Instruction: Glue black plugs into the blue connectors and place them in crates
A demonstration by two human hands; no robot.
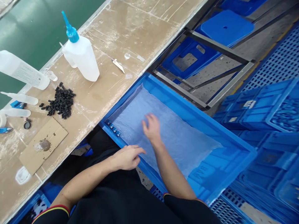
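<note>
My right hand [152, 127] is over the thin, cloth-like sheet [182, 133] that lines a shallow blue tray [233, 149]. Its thumb stands apart from the fingers and nothing shows in it; whether it touches the sheet I cannot tell. My left hand [128, 157] is at the tray's near rim, its fingers loosely bent and apart, with no object visible in it. A short row of small blue-and-black parts [113, 128] lies on the sheet at the tray's left corner, beyond my left hand.
On the worn workbench [130, 34] are a pile of small black parts [61, 101], a blue-capped squeeze bottle [85, 57], a small knife [118, 66] and a cardboard piece [44, 144]. Blue stools [226, 26], a metal frame [217, 46] and stacked blue crates [247, 109] stand beyond the tray.
</note>
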